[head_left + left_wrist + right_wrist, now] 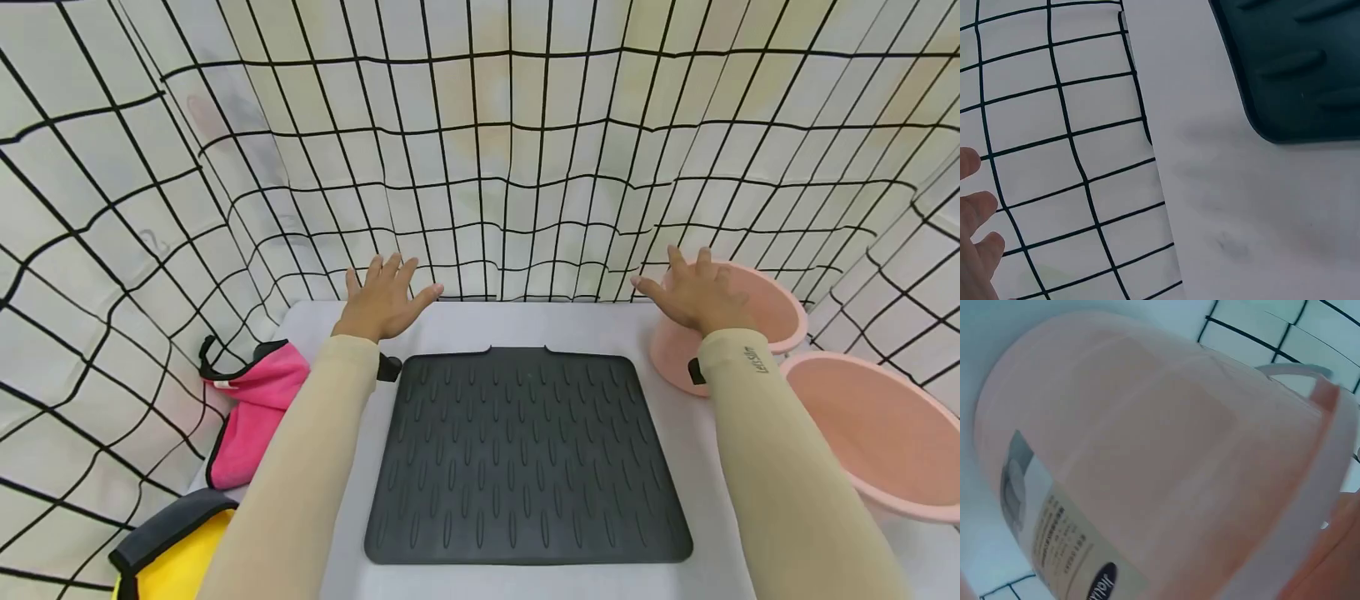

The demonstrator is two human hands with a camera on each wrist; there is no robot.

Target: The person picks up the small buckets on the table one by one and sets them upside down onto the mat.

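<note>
White table (540, 325) enclosed by black wire grid (431, 60) at the far side, left and right, with a pale sheet (491, 92) behind. Flat on the table, centred between the left hand (382, 300) and the right hand (697, 296) but nearer the body, a dark mat (525, 458) covered in raised ribs. Looks like rubber or plastic: probably light, semi-stiff, hardly fragile, grippy on the ribbed face; best taken by both side edges. Both hands spread, fingers extended, gripping nothing. Over the rear pink bin (675, 367) with the right hand; cannot tell whether touching. Seemingly thin plastic, light, smooth, perhaps slippery; best pinched at the rim. Nearer the body than the right hand and further right, a front pink bin (870, 425). Nearer the body than the left hand and further left, pink fabric (262, 400) with black trim, then a yellow item (187, 558) with a dark edge.
</note>
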